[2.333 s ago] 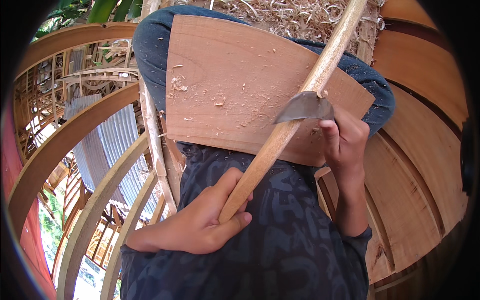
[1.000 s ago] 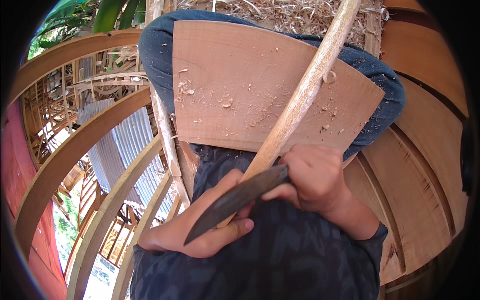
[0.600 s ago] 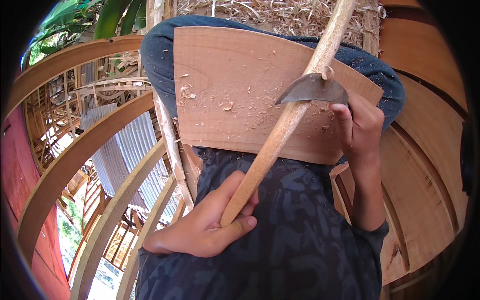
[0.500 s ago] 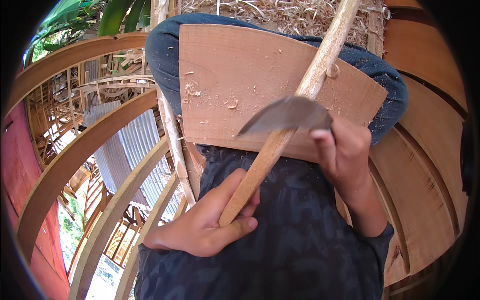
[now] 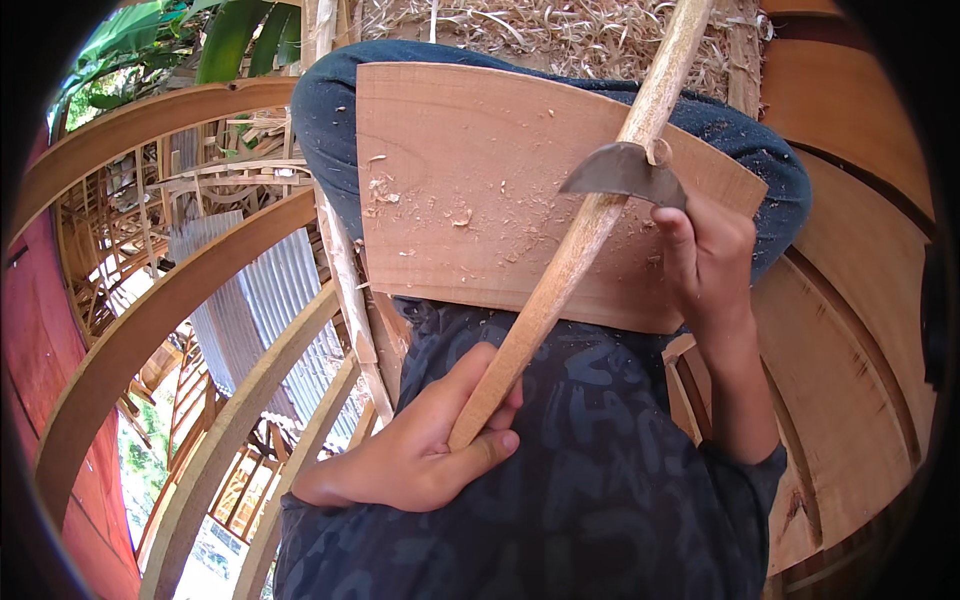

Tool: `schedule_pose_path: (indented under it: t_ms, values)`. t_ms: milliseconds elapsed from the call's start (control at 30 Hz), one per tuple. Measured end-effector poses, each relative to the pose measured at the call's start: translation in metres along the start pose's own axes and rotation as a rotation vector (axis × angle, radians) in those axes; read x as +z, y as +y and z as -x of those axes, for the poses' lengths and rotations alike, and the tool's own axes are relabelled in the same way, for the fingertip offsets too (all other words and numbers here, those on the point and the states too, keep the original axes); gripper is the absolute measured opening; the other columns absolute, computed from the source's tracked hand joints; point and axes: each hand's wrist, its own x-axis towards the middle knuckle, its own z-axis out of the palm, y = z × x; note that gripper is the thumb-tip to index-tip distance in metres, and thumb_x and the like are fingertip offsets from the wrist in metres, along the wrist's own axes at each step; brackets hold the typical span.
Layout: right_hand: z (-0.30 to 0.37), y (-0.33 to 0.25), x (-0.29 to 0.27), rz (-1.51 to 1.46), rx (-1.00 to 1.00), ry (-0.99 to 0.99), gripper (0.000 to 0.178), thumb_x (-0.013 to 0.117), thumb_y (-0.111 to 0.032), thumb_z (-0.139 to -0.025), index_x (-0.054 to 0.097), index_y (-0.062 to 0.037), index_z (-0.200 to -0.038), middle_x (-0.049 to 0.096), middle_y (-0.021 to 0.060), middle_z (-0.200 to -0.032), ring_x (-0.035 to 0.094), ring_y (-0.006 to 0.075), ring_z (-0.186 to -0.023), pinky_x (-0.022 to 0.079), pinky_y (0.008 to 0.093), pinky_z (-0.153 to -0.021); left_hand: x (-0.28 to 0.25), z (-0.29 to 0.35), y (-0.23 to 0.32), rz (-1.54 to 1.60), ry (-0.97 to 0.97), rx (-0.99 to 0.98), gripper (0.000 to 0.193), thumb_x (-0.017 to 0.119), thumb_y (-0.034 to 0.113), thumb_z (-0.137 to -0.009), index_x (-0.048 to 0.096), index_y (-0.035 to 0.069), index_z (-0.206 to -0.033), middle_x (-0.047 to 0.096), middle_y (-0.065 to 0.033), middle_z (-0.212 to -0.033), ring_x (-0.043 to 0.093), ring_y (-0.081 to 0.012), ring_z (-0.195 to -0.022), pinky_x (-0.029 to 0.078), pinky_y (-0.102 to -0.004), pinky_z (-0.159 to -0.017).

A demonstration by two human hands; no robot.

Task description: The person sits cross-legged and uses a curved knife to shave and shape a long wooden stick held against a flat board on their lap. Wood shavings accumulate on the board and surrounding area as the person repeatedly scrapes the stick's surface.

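Note:
My left hand (image 5: 415,440) is wrapped round the near end of a wooden pole (image 5: 562,280), which slants up and away to the right. In my right hand (image 5: 712,260) is a knife with a curved, dark blade (image 5: 625,172), its handle hidden in the fist. The blade lies across the pole partway up, and a curled wood shaving (image 5: 659,152) clings beside its edge. Beneath the pole a flat wooden board (image 5: 450,170) rests across my lap, with small shavings scattered over it.
Pale shavings (image 5: 560,35) are heaped beyond my crossed legs. Curved wooden ribs (image 5: 240,400) arch along the left, with corrugated metal sheets (image 5: 270,290) lower down past them. Broad wooden planks (image 5: 840,380) curve up on the right. Green leaves (image 5: 240,40) show at the upper left.
My right hand has moved the knife up along the pole, away from me, and a little to the right. The left hand keeps its grip almost in place.

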Motion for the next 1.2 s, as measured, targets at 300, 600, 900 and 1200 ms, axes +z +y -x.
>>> schedule_pose_path:
  t_ms: [300, 600, 900, 1200]
  values:
    - [0.008, -0.009, 0.008, -0.065, 0.173, -0.030, 0.042, 0.061, -0.036, -0.087, 0.053, -0.0035, -0.063, 0.047, 0.0143, -0.049, 0.049, 0.0304, -0.042, 0.039, 0.0377, -0.041, -0.001, 0.001, -0.001, 0.078, -0.001, -0.050, 0.026, 0.055, 0.002, -0.086, 0.041, 0.002, -0.108, 0.040, -0.0033, -0.090, 0.041, -0.0103, -0.081, 0.037, -0.0257, -0.070]
    - [0.008, -0.015, 0.006, -0.082, 0.054, -0.074, 0.045, 0.066, -0.041, -0.081, 0.048, -0.0057, -0.060, 0.044, 0.0096, -0.050, 0.051, 0.0249, -0.042, 0.039, 0.0335, -0.041, 0.000, 0.000, -0.002, 0.021, 0.028, 0.002, 0.021, 0.055, 0.005, -0.087, 0.041, 0.004, -0.103, 0.042, -0.0033, -0.084, 0.042, -0.0108, -0.075, 0.036, -0.0270, -0.066]
    - [0.006, -0.012, 0.007, -0.019, -0.087, -0.052, 0.046, 0.068, -0.047, -0.077, 0.051, -0.0057, -0.063, 0.047, 0.0089, -0.051, 0.050, 0.0251, -0.041, 0.041, 0.0335, -0.040, -0.002, 0.003, 0.002, -0.001, 0.013, -0.018, 0.022, 0.056, 0.003, -0.086, 0.040, 0.004, -0.102, 0.042, -0.0033, -0.082, 0.042, -0.0095, -0.074, 0.036, -0.0256, -0.065]
    - [0.009, -0.019, 0.011, -0.041, -0.046, -0.019, 0.045, 0.068, -0.041, -0.080, 0.048, -0.0042, -0.062, 0.046, 0.0121, -0.053, 0.050, 0.0280, -0.042, 0.038, 0.0351, -0.041, -0.007, -0.001, 0.009, 0.055, 0.020, -0.060, 0.030, 0.062, 0.008, -0.083, 0.042, 0.004, -0.105, 0.044, -0.0037, -0.086, 0.042, -0.0105, -0.077, 0.036, -0.0256, -0.069]
